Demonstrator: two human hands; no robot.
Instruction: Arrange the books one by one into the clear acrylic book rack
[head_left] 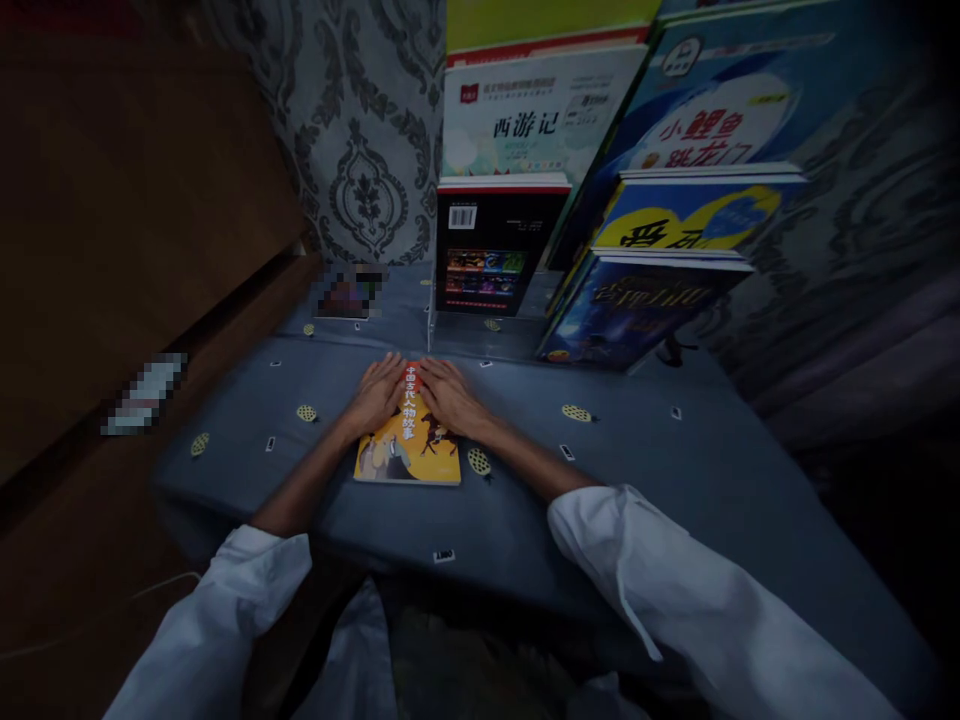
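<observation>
A closed book [409,455] with a yellow-orange cover, a red top and white Chinese lettering lies flat on the cloth-covered table. Horses and figures are drawn on its lower half. On the cover's upper left rests my left hand [380,394], palm down, fingers stretched toward the far edge. My right hand [452,396] lies the same way on the upper right, its fingertips near the book's top edge. The title strip shows between the two hands. Both hands press or rest on the book without wrapping round it.
Behind the book stands a clear rack [487,335] of upright books, among them a black-backed book [499,235] and a dark blue book [637,310]. A blurred-out item [349,292] lies at the back left. A wooden cabinet [142,200] borders the left; patterned wallpaper [367,180] rises behind.
</observation>
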